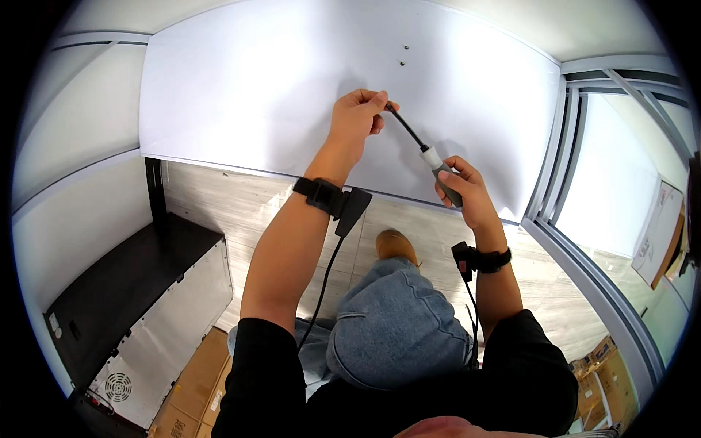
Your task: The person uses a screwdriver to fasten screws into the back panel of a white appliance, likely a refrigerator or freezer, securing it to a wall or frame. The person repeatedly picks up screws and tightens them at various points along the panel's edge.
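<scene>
A screwdriver slants over a white table above pale flooring.

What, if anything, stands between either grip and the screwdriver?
Nothing visible. The right grip holds the screwdriver directly by its handle; the left grip is at its tip, partly hiding it. Two small parts lie farther away.

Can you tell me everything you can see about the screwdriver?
The screwdriver has a thin, black, metal-looking shaft, a pale collar and a dark grey handle that looks like plastic or rubber. It slants over the white tabletop, with its handle toward the picture's lower right. The right hand grips the handle. The left hand is closed at the shaft's far end, hiding the tip, so I can't tell its shape.
</scene>
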{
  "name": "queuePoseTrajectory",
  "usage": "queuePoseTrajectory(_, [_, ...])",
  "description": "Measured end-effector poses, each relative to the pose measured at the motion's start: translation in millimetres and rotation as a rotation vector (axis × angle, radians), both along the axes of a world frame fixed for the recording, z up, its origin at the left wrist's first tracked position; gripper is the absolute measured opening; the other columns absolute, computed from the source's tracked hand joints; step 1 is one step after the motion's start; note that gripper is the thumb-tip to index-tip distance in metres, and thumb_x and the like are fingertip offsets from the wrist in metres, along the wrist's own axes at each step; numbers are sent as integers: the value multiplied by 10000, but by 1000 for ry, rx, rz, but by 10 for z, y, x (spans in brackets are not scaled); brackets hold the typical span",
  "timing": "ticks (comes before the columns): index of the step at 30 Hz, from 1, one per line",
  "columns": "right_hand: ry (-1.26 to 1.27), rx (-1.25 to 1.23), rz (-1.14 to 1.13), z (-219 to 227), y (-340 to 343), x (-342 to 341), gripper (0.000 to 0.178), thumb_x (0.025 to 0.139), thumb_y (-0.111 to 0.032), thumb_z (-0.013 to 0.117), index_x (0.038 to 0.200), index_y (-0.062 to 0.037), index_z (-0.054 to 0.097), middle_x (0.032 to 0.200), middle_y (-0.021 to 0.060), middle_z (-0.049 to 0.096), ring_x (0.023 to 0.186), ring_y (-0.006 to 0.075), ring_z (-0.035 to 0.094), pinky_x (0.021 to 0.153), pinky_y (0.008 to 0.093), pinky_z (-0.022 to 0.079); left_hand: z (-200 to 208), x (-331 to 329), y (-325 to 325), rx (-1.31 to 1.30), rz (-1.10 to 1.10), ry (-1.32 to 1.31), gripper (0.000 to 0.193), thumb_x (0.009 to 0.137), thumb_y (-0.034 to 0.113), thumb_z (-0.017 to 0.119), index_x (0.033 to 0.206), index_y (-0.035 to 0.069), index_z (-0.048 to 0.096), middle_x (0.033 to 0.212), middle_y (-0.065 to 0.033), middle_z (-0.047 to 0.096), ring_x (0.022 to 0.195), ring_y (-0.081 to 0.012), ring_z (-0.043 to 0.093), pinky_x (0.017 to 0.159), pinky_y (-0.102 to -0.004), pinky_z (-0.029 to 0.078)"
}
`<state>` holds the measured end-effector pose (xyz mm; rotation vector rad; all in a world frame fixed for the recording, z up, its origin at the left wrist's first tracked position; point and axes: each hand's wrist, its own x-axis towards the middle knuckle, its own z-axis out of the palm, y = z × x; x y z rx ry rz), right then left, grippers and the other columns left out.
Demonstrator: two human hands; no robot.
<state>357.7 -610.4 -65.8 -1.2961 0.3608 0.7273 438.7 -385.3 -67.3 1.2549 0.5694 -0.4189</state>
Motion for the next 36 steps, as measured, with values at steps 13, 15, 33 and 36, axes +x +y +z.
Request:
queuePoseTrajectory(13, [16, -109, -238, -158, -89, -148, 132, 862, -151, 616, 914, -52, 544, 645, 14, 531, 538, 85, 463, 500, 236, 373, -358, 79, -225, 791, -27, -447, 116, 819, 148, 693, 881, 50, 701, 855, -46, 669, 762, -137, 593, 680, -282, 476])
queuePoseTrajectory(15, [12, -58, -251, -165, -72, -113, 139, 867, -154, 618, 922, -51, 543, 648, 18, 531, 541, 88, 466, 505, 238, 378, -437, 137, -290, 905, -21, -495, 97, 773, 122, 716, 853, 69, 724, 849, -44, 670, 777, -164, 587, 715, -293, 476])
queuePoseTrajectory(33, [16, -145, -221, -327, -114, -82, 170, 880, -180, 609, 941, -40, 535, 655, 27, 530, 535, 101, 469, 490, 245, 386, -663, 222, -354, 1084, 4, -731, 48, 716, 86, 728, 760, 91, 710, 790, -23, 659, 797, -213, 554, 695, -327, 463])
queuePoseTrajectory(36, [15, -157, -219, -335, -107, -88, 171, 881, -180, 608, 940, -39, 534, 656, 24, 529, 536, 98, 469, 489, 244, 386, -674, 218, -354, 1071, 13, -723, 52, 711, 75, 724, 758, 91, 708, 779, -27, 654, 795, -222, 548, 703, -334, 459])
